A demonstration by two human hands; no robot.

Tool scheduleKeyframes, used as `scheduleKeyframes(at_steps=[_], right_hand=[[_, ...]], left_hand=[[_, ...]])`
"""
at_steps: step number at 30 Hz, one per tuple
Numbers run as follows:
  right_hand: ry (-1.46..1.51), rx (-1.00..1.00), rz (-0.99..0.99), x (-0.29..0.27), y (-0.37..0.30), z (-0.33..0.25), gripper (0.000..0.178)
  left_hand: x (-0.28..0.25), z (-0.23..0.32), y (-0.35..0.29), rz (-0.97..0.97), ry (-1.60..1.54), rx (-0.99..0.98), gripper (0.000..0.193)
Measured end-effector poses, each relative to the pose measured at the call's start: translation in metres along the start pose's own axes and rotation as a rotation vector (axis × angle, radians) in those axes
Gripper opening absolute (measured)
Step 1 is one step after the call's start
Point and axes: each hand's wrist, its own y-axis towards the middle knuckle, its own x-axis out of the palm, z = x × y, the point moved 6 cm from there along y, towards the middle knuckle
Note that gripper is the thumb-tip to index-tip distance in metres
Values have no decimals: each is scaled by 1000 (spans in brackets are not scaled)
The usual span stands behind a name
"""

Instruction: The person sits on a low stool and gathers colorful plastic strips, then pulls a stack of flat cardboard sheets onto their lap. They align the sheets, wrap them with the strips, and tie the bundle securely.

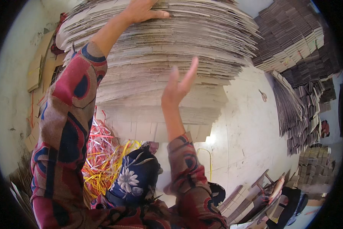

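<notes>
A tall, leaning pile of flat grey-brown cardboard sheets (171, 38) fills the space in front of me, its edges fanned out in layers. My left hand (142, 10) lies against the upper part of the pile with the thumb stretched out; its other fingers are partly cut off by the top edge of the picture. Over the lower, near part of the pile, my right hand (177, 86) is raised with thumb and fingers apart and nothing between them. The fingers are slightly blurred. Patterned red, blue and brown sleeves cover both forearms.
Below the pile lies a tangle of red, white and yellow plastic strapping (102, 152). Scissors (262, 95) rest on the pale floor (248, 126) to the right. More cardboard stacks (290, 34) line the right side. Loose cardboard (41, 65) leans against the left wall.
</notes>
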Motion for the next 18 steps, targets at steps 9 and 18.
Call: scheduleKeyframes(at_steps=[9,18], right_hand=[[794,901,277,-5,-34,83,44],[1015,1038,218,14,-30,90,49]], left_hand=[[-11,13,2,-230,-82,-104,87],[-1,8,2,-149,-47,-83,89]])
